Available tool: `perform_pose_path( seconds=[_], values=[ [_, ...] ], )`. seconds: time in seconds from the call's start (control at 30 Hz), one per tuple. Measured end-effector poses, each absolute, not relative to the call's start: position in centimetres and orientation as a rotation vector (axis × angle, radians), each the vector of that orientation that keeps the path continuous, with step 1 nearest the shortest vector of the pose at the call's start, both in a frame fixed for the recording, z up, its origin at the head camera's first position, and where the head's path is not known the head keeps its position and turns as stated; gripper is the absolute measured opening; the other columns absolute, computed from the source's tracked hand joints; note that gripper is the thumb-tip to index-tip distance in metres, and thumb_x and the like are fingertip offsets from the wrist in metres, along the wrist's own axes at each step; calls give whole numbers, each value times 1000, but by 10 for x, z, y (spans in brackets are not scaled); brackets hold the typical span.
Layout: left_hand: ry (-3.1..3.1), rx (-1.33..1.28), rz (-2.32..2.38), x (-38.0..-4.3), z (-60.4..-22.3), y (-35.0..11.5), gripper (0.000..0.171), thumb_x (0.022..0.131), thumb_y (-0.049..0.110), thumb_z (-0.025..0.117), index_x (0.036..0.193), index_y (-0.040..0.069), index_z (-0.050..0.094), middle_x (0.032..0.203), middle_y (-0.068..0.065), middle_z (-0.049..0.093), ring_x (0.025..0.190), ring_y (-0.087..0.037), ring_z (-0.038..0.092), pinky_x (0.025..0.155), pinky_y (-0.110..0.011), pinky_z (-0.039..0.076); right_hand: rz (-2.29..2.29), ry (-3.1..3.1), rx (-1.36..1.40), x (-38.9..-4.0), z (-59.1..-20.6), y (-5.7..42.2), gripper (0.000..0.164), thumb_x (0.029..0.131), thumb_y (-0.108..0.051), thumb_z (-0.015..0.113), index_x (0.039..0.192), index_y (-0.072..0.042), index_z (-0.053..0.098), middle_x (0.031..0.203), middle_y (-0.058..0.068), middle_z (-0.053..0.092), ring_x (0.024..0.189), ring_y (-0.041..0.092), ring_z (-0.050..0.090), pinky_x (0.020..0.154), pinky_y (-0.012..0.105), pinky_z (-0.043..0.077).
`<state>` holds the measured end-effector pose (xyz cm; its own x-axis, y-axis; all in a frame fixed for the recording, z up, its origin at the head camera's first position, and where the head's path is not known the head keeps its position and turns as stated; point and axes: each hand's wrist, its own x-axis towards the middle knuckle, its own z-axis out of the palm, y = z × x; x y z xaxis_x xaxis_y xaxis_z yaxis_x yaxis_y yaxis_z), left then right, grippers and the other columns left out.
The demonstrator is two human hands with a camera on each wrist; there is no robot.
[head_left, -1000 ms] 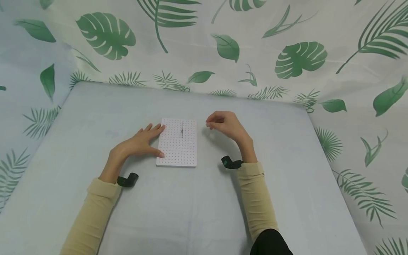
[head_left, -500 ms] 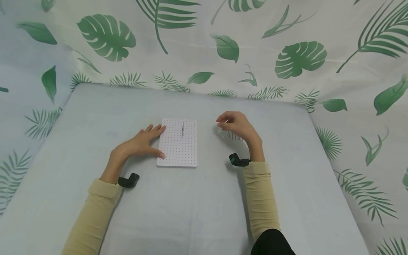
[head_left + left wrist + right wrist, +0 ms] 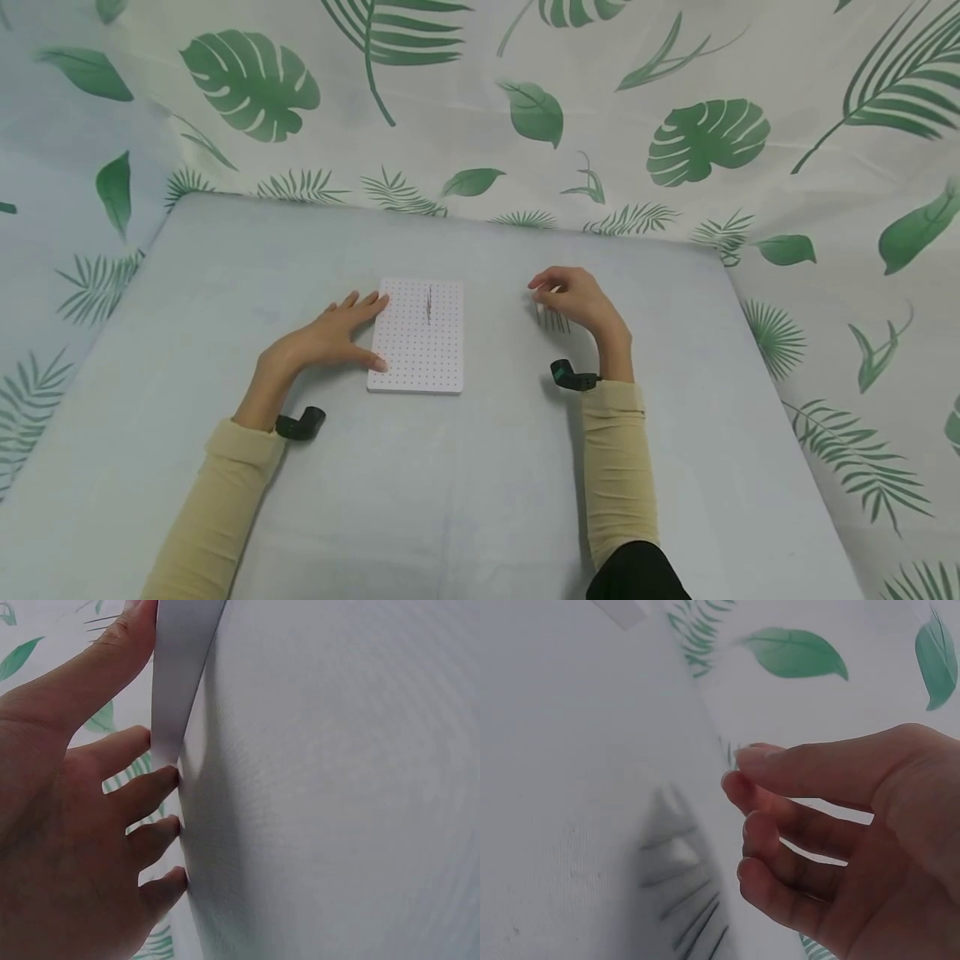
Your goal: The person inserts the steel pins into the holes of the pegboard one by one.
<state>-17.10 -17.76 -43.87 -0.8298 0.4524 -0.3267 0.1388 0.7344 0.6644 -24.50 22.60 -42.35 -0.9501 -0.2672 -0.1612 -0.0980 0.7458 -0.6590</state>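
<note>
A white board with a grid of small holes [image 3: 420, 358] lies in the middle of the table. Several thin metal pins [image 3: 429, 305] stand in a line in its upper part. My left hand [image 3: 322, 337] rests at the board's left side with spread fingers, thumb and fingertips touching its edge; the left wrist view shows the board's side wall [image 3: 180, 667]. To the right, my right hand [image 3: 577, 300] hovers over a row of loose thin pins [image 3: 553, 320] on the table. Its fingers are loosely bent, thumb near the index finger, and nothing shows between them in the right wrist view.
A pale cloth-covered table [image 3: 375, 500] surrounds the board. Leaf-printed curtains [image 3: 450, 100] hang behind it and at both sides. Each wrist carries a small black camera [image 3: 302, 423].
My right hand has moved to the right, away from the board, and is now over the loose pins, which have come into view. My left hand and the board have stayed put.
</note>
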Motion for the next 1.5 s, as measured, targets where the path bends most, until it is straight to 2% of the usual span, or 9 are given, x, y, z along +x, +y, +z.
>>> perform_pose_path(
  seconds=[0.2, 0.33, 0.57, 0.9, 1.5],
  values=[
    [2460, 441, 889, -170, -439, -178, 107, 85, 36, 84, 165, 10, 19, 172, -19, 9, 159, -44, -5, 128, -60, -4, -984, 2659, -250, -245, -426, 234, 23, 98, -16, 68, 119, -8, 73, 100, 16, 72, 83, 28, 66, 71, 31, 51],
    [2458, 446, 898, -170, -439, -179, 107, 85, 37, 84, 165, 10, 19, 172, -19, 9, 159, -44, -5, 128, -61, -4, -949, 2641, -221, -245, -427, 240, 26, 96, -17, 69, 121, -11, 72, 99, 15, 71, 85, 26, 64, 72, 31, 51],
    [2456, 460, 904, -172, -440, -179, 106, 86, 36, 84, 165, 9, 19, 172, -19, 8, 159, -44, -5, 128, -60, -4, -903, 2589, -192, -246, -428, 246, 39, 90, -21, 80, 127, -14, 69, 96, 12, 67, 86, 24, 60, 77, 33, 48],
    [2464, 460, 894, -172, -440, -179, 106, 86, 36, 84, 165, 8, 19, 172, -20, 9, 158, -45, -4, 128, -60, -4, -884, 2566, -198, -248, -434, 246, 56, 87, -20, 84, 138, -17, 62, 95, 9, 63, 88, 24, 54, 81, 34, 43],
    [2463, 462, 880, -174, -440, -177, 108, 84, 37, 85, 165, 7, 19, 171, -22, 10, 158, -46, -4, 128, -61, -4, -856, 2568, -193, -250, -435, 244, 52, 88, -22, 82, 136, -16, 63, 94, 9, 62, 87, 25, 55, 78, 34, 44]
  ],
)
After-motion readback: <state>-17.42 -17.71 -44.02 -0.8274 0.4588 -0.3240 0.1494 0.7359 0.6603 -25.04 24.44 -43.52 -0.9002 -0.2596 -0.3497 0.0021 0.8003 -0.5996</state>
